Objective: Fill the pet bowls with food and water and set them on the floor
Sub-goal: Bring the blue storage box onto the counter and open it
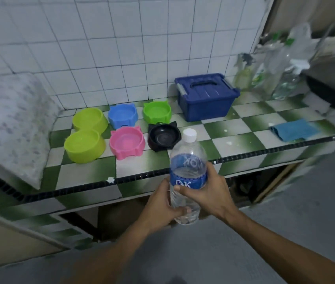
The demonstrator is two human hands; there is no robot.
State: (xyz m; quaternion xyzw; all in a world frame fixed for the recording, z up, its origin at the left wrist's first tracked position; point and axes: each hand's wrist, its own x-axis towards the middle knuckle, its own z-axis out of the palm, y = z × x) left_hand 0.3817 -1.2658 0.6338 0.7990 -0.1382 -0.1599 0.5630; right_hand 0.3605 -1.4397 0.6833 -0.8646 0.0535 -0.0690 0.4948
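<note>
Hands are being used to grip the capped water bottle, left hand near its base, right hand at the label, before the counter holding six pet bowls; water may be spilled if its thin wall is being squeezed during uncapping.

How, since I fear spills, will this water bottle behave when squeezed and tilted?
The water bottle looks thin-walled, so it probably dents under the left hand and right hand. Partly full, it likely sloshes and feels bottom-heavy. Its white cap is on, so tilting shouldn't spill.
</note>
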